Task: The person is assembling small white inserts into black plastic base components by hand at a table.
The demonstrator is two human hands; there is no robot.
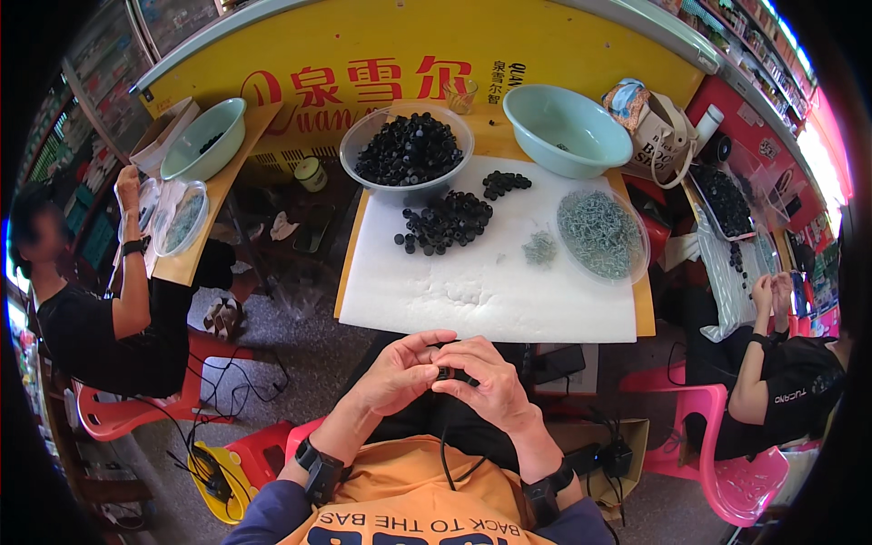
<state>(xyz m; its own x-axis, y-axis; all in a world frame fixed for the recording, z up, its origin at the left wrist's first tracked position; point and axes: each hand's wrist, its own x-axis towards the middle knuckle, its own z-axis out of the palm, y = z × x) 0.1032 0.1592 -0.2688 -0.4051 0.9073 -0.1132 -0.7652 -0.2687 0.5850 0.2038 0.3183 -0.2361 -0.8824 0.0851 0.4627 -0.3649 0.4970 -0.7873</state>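
Observation:
My left hand [398, 371] and my right hand [490, 381] meet over my lap, just off the near edge of the white foam board [409, 304]. Between their fingertips is a small black round part [443, 372], partly covered by the fingers. The right hand's thumb and fingers pinch it, and the left thumb presses on its other side. On the board lie a loose pile of black round parts [445, 221] and a smaller cluster [505, 184]. A clear lid-like tray [643, 259] holds many tiny silvery pieces, with a small heap of silvery pieces [540, 247] beside it.
A clear bowl [345, 159] full of black parts stands behind the piles. To its right are a pale green basin [581, 168] and a cloth bag [658, 136]. People sit at tables on the left [118, 309] and right [772, 381]. Cables [232, 381] trail across the floor.

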